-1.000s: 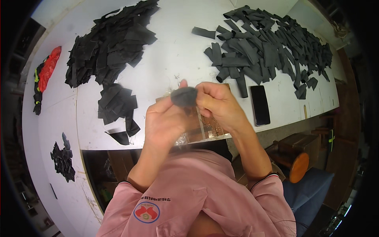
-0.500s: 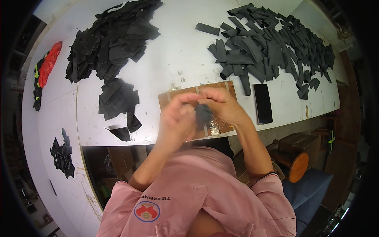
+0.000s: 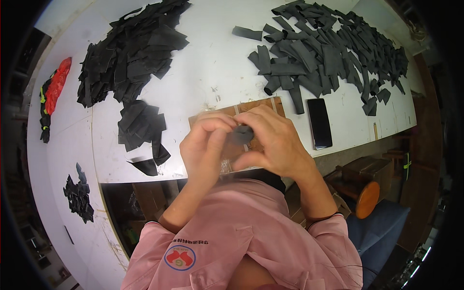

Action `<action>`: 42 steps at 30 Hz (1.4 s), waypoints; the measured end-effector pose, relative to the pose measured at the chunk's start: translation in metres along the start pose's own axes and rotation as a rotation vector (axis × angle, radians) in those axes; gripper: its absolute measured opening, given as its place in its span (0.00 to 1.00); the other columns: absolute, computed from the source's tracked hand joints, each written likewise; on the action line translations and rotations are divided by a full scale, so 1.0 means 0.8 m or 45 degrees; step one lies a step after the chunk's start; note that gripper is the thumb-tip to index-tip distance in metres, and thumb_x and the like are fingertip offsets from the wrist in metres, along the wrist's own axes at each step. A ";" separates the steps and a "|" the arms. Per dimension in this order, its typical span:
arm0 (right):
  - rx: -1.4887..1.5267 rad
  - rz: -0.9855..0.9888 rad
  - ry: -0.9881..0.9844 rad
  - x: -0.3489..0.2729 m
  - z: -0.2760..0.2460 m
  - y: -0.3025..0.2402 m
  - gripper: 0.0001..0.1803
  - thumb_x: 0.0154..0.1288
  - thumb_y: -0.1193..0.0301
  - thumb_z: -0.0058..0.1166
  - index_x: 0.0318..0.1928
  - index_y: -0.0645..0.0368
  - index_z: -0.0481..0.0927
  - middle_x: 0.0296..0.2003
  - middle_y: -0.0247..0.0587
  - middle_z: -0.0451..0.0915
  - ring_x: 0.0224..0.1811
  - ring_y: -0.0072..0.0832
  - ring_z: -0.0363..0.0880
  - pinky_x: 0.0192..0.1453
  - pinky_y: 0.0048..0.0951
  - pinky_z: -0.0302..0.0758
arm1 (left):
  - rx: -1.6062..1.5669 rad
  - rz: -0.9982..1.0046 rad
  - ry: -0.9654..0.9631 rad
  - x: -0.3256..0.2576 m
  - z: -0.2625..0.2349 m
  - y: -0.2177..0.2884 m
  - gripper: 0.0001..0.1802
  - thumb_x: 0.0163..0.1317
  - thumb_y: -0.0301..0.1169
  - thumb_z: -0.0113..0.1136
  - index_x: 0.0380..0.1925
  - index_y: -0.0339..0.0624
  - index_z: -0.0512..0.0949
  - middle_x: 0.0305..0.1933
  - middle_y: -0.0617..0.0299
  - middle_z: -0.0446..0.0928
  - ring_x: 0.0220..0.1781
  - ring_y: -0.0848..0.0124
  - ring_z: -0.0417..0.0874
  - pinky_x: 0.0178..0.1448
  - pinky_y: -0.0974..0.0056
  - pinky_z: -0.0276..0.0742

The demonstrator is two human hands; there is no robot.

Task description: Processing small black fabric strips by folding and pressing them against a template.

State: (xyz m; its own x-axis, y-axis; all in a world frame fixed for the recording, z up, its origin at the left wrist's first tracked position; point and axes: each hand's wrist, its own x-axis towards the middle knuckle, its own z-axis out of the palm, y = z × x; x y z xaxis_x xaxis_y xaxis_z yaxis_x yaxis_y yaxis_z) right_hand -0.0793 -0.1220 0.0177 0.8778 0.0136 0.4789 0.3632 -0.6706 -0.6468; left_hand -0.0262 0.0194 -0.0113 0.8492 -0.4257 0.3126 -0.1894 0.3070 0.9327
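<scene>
**Both hands pinch one small dark piece above the board**

The white tabletop (image 3: 212,72) fills most of the view. On its far right lies a wide scatter of dark grey strips (image 3: 328,53); on the far left a flatter heap of black pieces (image 3: 128,53), with a smaller stack of black pieces (image 3: 141,126) nearer the edge. A brown board (image 3: 263,107) sits at the near edge, mostly hidden under the hands. Just right of it lies a dark phone (image 3: 320,123), face up. At the left rim are a red and black bundle (image 3: 52,94) and a few more black scraps (image 3: 78,195). A round wooden stool (image 3: 367,199) stands below the tabletop at the right.

The left hand (image 3: 205,150) and right hand (image 3: 275,142) meet over the board, fingertips touching. Between them is a small dark grey piece (image 3: 240,134), held off the surface. It looks thin, light and soft, curling where it is pressed, so it should bend readily rather than crack; its matte face seems unlikely to slip. The edges look the best place to hold it.

Each grip is nearly closed: the left pinches the piece's left side, the right its top and right side.
</scene>
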 end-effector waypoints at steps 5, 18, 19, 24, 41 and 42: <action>-0.138 0.143 -0.105 -0.008 0.000 -0.001 0.19 0.42 0.63 0.61 0.32 0.63 0.72 0.27 0.41 0.71 0.30 0.36 0.72 0.31 0.32 0.69 | -0.044 -0.132 -0.065 0.009 -0.004 0.004 0.08 0.51 0.18 0.51 0.33 0.33 0.73 0.35 0.58 0.75 0.41 0.70 0.73 0.47 0.68 0.69; -0.262 0.152 -0.107 -0.025 0.031 0.031 0.08 0.48 0.71 0.55 0.24 0.63 0.74 0.18 0.40 0.71 0.23 0.35 0.72 0.26 0.33 0.69 | -0.255 -0.147 0.005 -0.004 0.000 -0.017 0.08 0.52 0.26 0.58 0.31 0.33 0.73 0.35 0.51 0.75 0.40 0.64 0.74 0.48 0.61 0.68; -0.262 0.149 -0.108 -0.024 0.029 0.031 0.08 0.48 0.71 0.55 0.24 0.63 0.74 0.18 0.40 0.71 0.23 0.35 0.72 0.26 0.33 0.69 | -0.307 -0.168 0.059 -0.002 0.006 -0.012 0.09 0.52 0.25 0.58 0.31 0.32 0.73 0.36 0.51 0.75 0.40 0.64 0.74 0.48 0.62 0.68; 0.054 0.041 0.000 -0.021 0.020 0.024 0.07 0.50 0.72 0.52 0.25 0.65 0.73 0.19 0.42 0.72 0.24 0.37 0.73 0.26 0.34 0.70 | 0.164 0.011 -0.381 0.030 0.004 0.009 0.07 0.42 0.20 0.59 0.25 0.33 0.74 0.30 0.57 0.74 0.38 0.69 0.74 0.40 0.69 0.69; -0.166 0.101 -0.180 -0.037 0.035 0.055 0.14 0.56 0.63 0.49 0.27 0.63 0.75 0.20 0.43 0.73 0.25 0.38 0.74 0.27 0.35 0.70 | 0.431 0.150 -0.387 0.022 0.000 0.010 0.11 0.50 0.23 0.57 0.36 0.34 0.75 0.32 0.55 0.77 0.34 0.69 0.77 0.40 0.69 0.71; -0.166 0.104 -0.182 -0.033 0.031 0.049 0.14 0.56 0.63 0.49 0.27 0.63 0.75 0.20 0.43 0.73 0.25 0.38 0.74 0.27 0.35 0.70 | 0.255 -0.140 -0.326 0.016 0.000 0.016 0.08 0.54 0.23 0.53 0.35 0.34 0.75 0.33 0.52 0.76 0.36 0.66 0.77 0.44 0.65 0.71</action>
State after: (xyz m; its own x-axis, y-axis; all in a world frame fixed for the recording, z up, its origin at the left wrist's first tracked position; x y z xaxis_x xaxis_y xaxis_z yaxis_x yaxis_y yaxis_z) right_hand -0.0805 -0.1307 -0.0350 0.9414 0.0539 0.3328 0.2534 -0.7642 -0.5931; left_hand -0.0177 0.0183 0.0045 0.7234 -0.6546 0.2195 -0.2181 0.0849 0.9722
